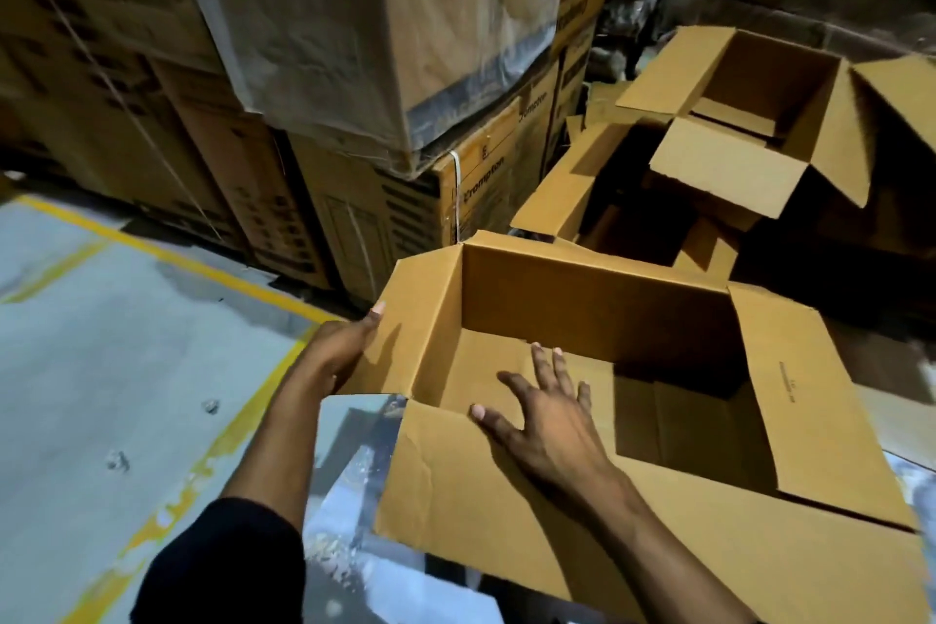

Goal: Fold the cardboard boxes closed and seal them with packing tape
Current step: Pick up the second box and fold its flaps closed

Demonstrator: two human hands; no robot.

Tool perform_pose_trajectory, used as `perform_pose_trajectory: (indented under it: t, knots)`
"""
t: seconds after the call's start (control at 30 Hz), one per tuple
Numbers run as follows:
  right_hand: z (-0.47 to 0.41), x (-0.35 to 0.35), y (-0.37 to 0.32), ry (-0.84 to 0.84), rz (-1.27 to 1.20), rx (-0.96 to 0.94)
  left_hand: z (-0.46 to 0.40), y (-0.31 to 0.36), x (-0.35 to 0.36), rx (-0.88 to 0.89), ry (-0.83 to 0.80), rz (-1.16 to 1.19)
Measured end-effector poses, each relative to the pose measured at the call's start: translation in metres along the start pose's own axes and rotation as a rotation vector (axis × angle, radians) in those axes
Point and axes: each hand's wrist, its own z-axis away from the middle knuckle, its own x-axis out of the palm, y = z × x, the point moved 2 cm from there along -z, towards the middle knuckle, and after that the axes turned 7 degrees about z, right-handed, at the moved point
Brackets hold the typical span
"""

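An open brown cardboard box (pixel 597 299) sits in front of me with all its flaps spread outward. My left hand (pixel 339 350) grips the outer edge of the left flap (pixel 420 324), thumb on top. My right hand (pixel 547 416) lies flat with fingers spread over the near flap (pixel 486 512) at the box's rim, reaching into the opening. The inside of the box looks empty, with its bottom flaps partly overlapped. No tape is in view.
More open cardboard boxes (pixel 759 117) are piled behind and to the right. Tall stacks of printed cartons (pixel 354 117), some wrapped in plastic film, stand at the back left. The grey floor (pixel 101 370) with yellow lines lies to the left.
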Motion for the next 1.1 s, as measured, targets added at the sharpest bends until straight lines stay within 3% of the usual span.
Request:
perform_pose_trajectory:
  t: [0.13, 0.17, 0.23, 0.33, 0.47, 0.57, 0.7, 0.83, 0.93, 1.0, 1.1]
  knots:
    - [0.020, -0.012, -0.005, -0.021, 0.034, -0.127, 0.017, 0.031, -0.035, 0.326, 0.146, 0.086]
    - [0.029, -0.016, -0.003, -0.030, 0.056, -0.167, 0.034, 0.045, -0.035, 0.402, 0.114, 0.139]
    - [0.049, -0.019, 0.005, -0.047, 0.138, -0.223, 0.071, 0.067, -0.013, 0.493, -0.135, 0.223]
    - [0.076, -0.014, 0.022, -0.073, 0.315, -0.266, 0.114, 0.067, 0.050, 0.596, -0.378, -0.151]
    - [0.095, 0.010, 0.044, -0.158, 0.450, -0.251, 0.119, 0.008, 0.121, 0.702, -0.364, -0.810]
    - [0.106, 0.019, 0.048, -0.169, 0.480, -0.239, 0.117, -0.024, 0.134, 0.696, -0.376, -1.001]
    - [0.111, -0.021, 0.041, -0.313, 0.343, -0.307, 0.118, -0.016, 0.126, 0.623, -0.485, -0.949]
    - [0.093, -0.093, 0.034, -0.487, 0.089, -0.281, 0.128, 0.032, 0.109, 0.543, -0.730, -1.027]
    - [0.072, -0.132, 0.031, -0.517, -0.016, -0.255, 0.141, 0.089, 0.087, 0.640, -0.854, -0.943]
    - [0.057, -0.152, 0.033, -0.446, -0.080, -0.201, 0.148, 0.128, 0.068, 0.777, -0.762, -0.805]
    - [0.030, -0.170, 0.041, -0.177, 0.034, -0.119, 0.150, 0.155, 0.054, 1.031, -0.507, -0.583]
